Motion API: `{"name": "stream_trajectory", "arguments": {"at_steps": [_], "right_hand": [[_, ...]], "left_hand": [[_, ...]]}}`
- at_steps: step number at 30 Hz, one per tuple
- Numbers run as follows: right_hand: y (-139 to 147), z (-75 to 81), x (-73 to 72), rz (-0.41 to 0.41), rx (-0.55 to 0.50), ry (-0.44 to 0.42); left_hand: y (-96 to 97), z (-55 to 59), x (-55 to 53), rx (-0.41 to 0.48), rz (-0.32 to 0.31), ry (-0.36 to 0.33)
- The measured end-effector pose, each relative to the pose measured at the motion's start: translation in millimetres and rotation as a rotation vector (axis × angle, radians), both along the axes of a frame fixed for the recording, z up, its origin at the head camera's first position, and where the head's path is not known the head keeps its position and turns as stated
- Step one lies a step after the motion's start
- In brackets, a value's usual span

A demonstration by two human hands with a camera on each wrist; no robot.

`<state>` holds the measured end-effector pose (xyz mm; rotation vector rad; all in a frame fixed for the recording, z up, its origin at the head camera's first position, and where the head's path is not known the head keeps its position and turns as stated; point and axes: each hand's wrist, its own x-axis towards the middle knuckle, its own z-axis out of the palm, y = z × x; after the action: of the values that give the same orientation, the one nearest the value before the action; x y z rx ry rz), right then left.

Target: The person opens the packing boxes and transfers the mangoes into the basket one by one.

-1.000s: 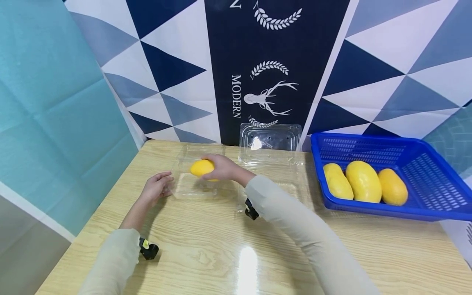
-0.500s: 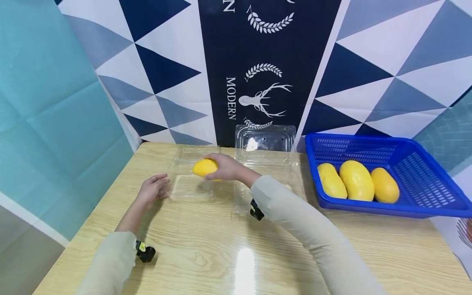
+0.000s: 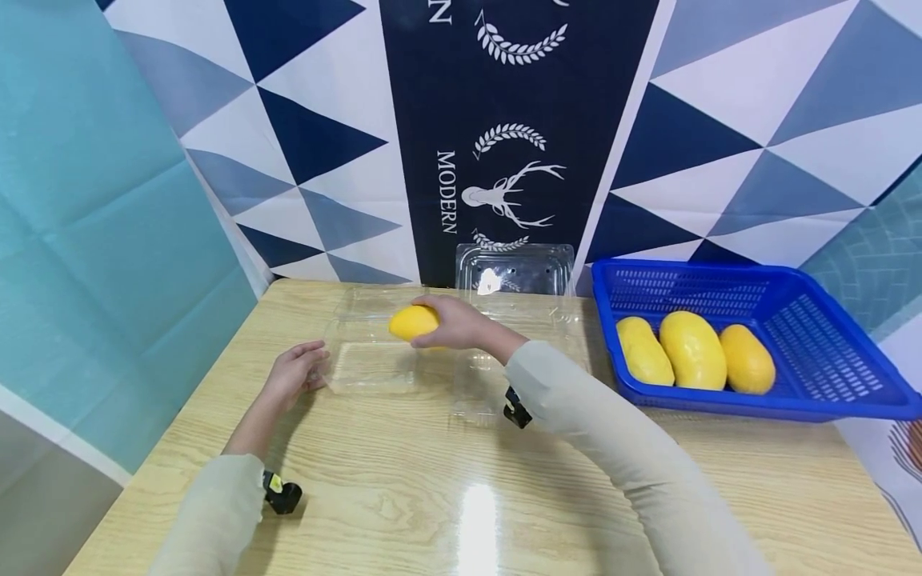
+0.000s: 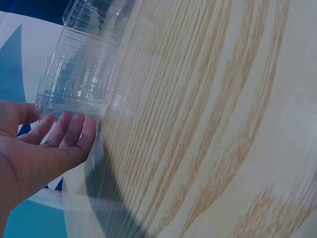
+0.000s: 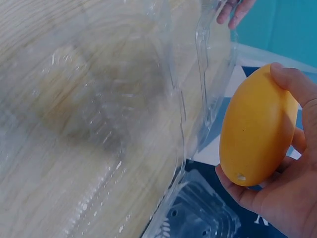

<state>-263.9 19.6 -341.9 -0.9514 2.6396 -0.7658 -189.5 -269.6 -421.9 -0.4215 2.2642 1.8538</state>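
In the head view my right hand point(image 3: 454, 322) grips a yellow mango point(image 3: 413, 322) above the right side of the left clear plastic clamshell box point(image 3: 370, 372). The right wrist view shows the mango point(image 5: 255, 129) held between thumb and fingers, raised beside the clear plastic walls. My left hand point(image 3: 294, 372) is at the left end of that box. Up close in the left wrist view, the relaxed fingertips point(image 4: 89, 121) are right at the end wall of the box point(image 4: 79, 74), with the thumb by its rim.
A second clear clamshell box point(image 3: 479, 384) stands to the right, its lid point(image 3: 515, 268) raised against the patterned backdrop. Further right, a blue plastic basket point(image 3: 828, 344) holds three mangoes point(image 3: 693, 350). A teal cloth wall point(image 3: 108, 240) bounds the wooden table's left side.
My right hand has drawn back to the right with the mango, from over the middle of the left box. The left hand stays at the box's end. The head view has shifted slightly.
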Motion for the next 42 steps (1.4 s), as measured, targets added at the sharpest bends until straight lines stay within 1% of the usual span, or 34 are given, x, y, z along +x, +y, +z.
{"name": "stream_trajectory", "arguments": {"at_steps": [2, 7, 13, 16, 20, 29, 42], "right_hand": [[4, 1.7, -0.7, -0.004, 0.0, 0.011], [11, 4.5, -2.5, -0.024, -0.013, 0.008], [17, 3.1, -3.3, -0.033, -0.016, 0.008], [17, 2.3, -3.1, -0.031, -0.016, 0.012], [19, 3.4, -2.5, -0.031, -0.03, 0.005], [33, 0.6, -5.2, -0.073, -0.048, -0.003], [53, 2.0, -10.6, -0.115, -0.061, -0.027]], "left_hand": [[-0.5, -0.3, -0.3, 0.001, 0.0, -0.003], [-1.6, 0.3, -0.7, 0.002, -0.005, -0.001], [-1.6, 0.6, 0.4, -0.008, -0.009, 0.001], [-3.4, -0.2, 2.0, -0.009, -0.004, 0.001], [-4.7, -0.3, 2.8, -0.002, 0.019, -0.005], [-2.0, 2.3, -1.7, 0.009, 0.024, 0.007], [-0.2, 3.9, -2.1, 0.019, 0.016, 0.015]]}}
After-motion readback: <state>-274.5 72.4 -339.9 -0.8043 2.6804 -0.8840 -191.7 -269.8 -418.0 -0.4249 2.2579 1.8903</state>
